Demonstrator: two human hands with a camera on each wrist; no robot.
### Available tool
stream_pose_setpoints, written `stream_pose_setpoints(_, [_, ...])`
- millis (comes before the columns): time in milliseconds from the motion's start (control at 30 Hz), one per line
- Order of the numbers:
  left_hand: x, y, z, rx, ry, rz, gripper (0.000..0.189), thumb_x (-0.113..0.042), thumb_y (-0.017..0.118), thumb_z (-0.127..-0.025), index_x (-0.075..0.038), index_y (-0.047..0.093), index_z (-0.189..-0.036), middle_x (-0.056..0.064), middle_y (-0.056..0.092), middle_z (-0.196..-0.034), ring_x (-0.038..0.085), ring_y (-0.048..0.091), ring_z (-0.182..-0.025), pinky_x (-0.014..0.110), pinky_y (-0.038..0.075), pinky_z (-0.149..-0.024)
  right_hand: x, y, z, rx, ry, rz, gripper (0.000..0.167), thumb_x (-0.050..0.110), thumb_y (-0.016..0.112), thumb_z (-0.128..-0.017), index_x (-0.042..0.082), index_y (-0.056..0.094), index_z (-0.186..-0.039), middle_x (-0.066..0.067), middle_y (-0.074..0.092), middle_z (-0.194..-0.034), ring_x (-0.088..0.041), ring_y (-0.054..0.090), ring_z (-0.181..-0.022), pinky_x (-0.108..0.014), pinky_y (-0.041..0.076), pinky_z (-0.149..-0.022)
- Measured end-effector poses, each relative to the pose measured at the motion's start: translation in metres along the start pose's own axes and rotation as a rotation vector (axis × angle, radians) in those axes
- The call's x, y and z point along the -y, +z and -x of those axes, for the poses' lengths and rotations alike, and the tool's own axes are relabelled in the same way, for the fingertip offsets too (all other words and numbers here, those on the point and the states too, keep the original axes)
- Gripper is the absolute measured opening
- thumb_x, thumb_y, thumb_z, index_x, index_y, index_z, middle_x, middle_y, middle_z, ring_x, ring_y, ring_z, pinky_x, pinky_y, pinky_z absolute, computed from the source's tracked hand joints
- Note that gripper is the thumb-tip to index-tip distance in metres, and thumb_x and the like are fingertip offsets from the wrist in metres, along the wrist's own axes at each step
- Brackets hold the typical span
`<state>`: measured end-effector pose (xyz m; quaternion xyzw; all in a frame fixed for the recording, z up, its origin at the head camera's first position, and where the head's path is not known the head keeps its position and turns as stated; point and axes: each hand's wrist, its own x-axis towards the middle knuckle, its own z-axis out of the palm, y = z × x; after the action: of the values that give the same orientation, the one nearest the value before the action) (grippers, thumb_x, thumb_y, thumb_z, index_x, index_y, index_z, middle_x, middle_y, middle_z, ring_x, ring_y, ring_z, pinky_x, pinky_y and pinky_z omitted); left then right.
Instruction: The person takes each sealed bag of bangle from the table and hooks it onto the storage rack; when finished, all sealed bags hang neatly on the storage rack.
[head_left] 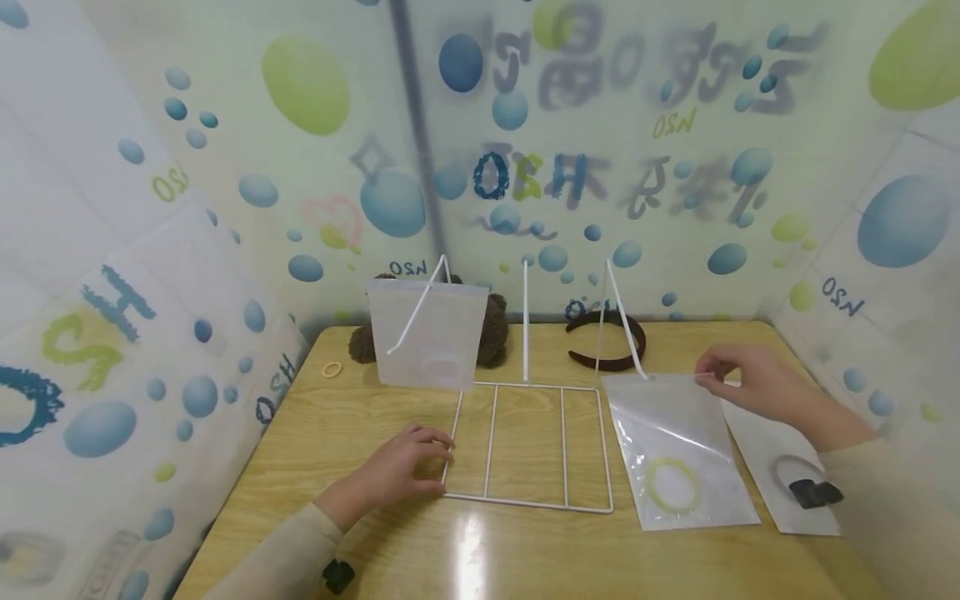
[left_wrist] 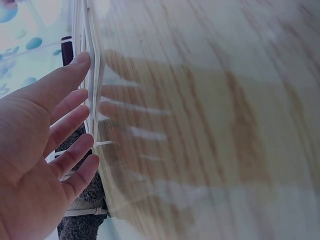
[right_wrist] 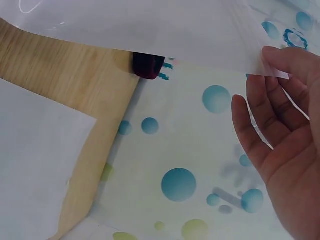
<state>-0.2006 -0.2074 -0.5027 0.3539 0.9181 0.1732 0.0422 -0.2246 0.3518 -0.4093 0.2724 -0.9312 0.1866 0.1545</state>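
A white wire rack (head_left: 526, 325) stands on the table, its rectangular base flat and several prongs rising at the back. At the base's left side is my left hand (head_left: 401, 467), fingers extended; in the left wrist view this hand (left_wrist: 55, 130) lies along the wire without gripping it. My right hand (head_left: 772, 387) pinches the top right corner of a clear plastic bag (head_left: 675, 425), also seen in the right wrist view. Inside the bag lies a yellow-green ring (head_left: 672, 461). The bag's top left part meets the tip of the right prong; whether it is hooked I cannot tell.
Another translucent bag (head_left: 427, 333) hangs on the left prong, in front of a dark brown fuzzy object (head_left: 493, 333). A dark headband (head_left: 637, 337) lies behind the rack. A small tan ring (head_left: 326, 372) is at the far left, and a white sheet (right_wrist: 40, 160) at the right.
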Motion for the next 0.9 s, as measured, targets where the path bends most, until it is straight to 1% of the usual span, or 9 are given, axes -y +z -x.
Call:
stream_pose_setpoints(67, [-0.001,-0.001,0.0,0.0,0.003,-0.001,0.037,-0.034,0.086,-0.084,-0.02,0.076,-0.116,-0.002,0.064,-0.138,0.023,0.054,-0.123,0.049,0.048,-0.108,0.003,-0.004,0.0,-0.016,-0.005,0.004,0.024,0.006,0.085,-0.082,0.024,0.069,-0.088,0.02,0.063,-0.08,0.006,0.056,-0.075,-0.023,0.053,-0.066])
stream_pose_setpoints(133, [-0.002,-0.001,0.0,-0.002,0.007,-0.003,0.037,-0.034,0.086,-0.084,-0.019,0.076,-0.116,-0.001,0.064,-0.137,0.023,0.054,-0.123,0.049,0.048,-0.108,0.006,-0.007,-0.001,-0.04,-0.041,-0.008,0.027,0.004,0.086,-0.08,0.024,0.069,-0.087,0.021,0.063,-0.08,0.006,0.056,-0.074,-0.02,0.05,-0.064])
stream_pose_setpoints(200, [-0.002,-0.002,0.0,-0.002,0.01,-0.006,0.038,-0.034,0.086,-0.084,-0.019,0.076,-0.116,-0.001,0.065,-0.137,0.023,0.054,-0.123,0.048,0.048,-0.108,0.01,-0.011,-0.002,-0.051,-0.053,-0.017,0.029,0.003,0.086,-0.079,0.024,0.069,-0.087,0.021,0.062,-0.08,0.005,0.055,-0.074,-0.017,0.047,-0.064])
stream_pose_setpoints(367, [-0.003,-0.003,0.0,-0.008,0.019,-0.013,0.039,-0.034,0.086,-0.083,-0.018,0.076,-0.117,-0.001,0.065,-0.137,0.022,0.055,-0.122,0.048,0.048,-0.108,0.018,-0.02,-0.003,-0.095,-0.136,-0.023,0.035,-0.001,0.088,-0.073,0.023,0.069,-0.088,0.022,0.064,-0.081,0.005,0.058,-0.074,-0.008,0.046,-0.069])
stream_pose_setpoints(533, [-0.004,-0.003,0.0,-0.009,0.025,-0.012,0.038,-0.034,0.087,-0.083,-0.018,0.076,-0.116,-0.001,0.065,-0.137,0.023,0.055,-0.122,0.048,0.048,-0.107,0.03,-0.03,-0.004,-0.143,-0.212,-0.036,0.041,-0.006,0.088,-0.068,0.023,0.069,-0.089,0.02,0.065,-0.082,0.004,0.059,-0.074,-0.008,0.047,-0.072])
stream_pose_setpoints(700, [-0.004,-0.003,0.0,-0.005,0.018,-0.014,0.038,-0.035,0.086,-0.083,-0.019,0.076,-0.117,-0.002,0.065,-0.137,0.022,0.055,-0.122,0.048,0.048,-0.107,0.045,-0.038,-0.005,-0.167,-0.229,-0.029,0.043,-0.007,0.088,-0.067,0.025,0.068,-0.088,0.022,0.063,-0.082,0.005,0.056,-0.074,-0.009,0.046,-0.071])
stream_pose_setpoints(767, [-0.004,-0.003,0.0,-0.006,0.015,-0.023,0.039,-0.035,0.087,-0.083,-0.02,0.077,-0.116,-0.002,0.065,-0.137,0.022,0.055,-0.122,0.048,0.049,-0.107,0.05,-0.042,-0.005,-0.169,-0.241,-0.026,0.042,-0.006,0.088,-0.068,0.025,0.068,-0.088,0.023,0.063,-0.082,0.006,0.056,-0.074,-0.009,0.047,-0.072])
stream_pose_setpoints(800, [-0.004,-0.003,0.0,-0.007,0.013,-0.026,0.039,-0.036,0.087,-0.082,-0.02,0.077,-0.116,-0.002,0.065,-0.136,0.022,0.055,-0.122,0.048,0.049,-0.107,0.052,-0.044,-0.005,-0.169,-0.253,-0.028,0.039,-0.004,0.088,-0.07,0.024,0.068,-0.088,0.023,0.063,-0.083,0.006,0.056,-0.075,-0.009,0.047,-0.072])
stream_pose_setpoints(900, [-0.005,-0.003,0.0,-0.011,0.01,-0.032,0.039,-0.035,0.087,-0.082,-0.02,0.077,-0.116,-0.002,0.065,-0.136,0.022,0.055,-0.121,0.048,0.049,-0.106,0.058,-0.05,-0.004,-0.175,-0.299,-0.052,0.019,0.012,0.085,-0.085,0.023,0.07,-0.089,0.024,0.063,-0.085,0.007,0.057,-0.076,-0.01,0.048,-0.073])
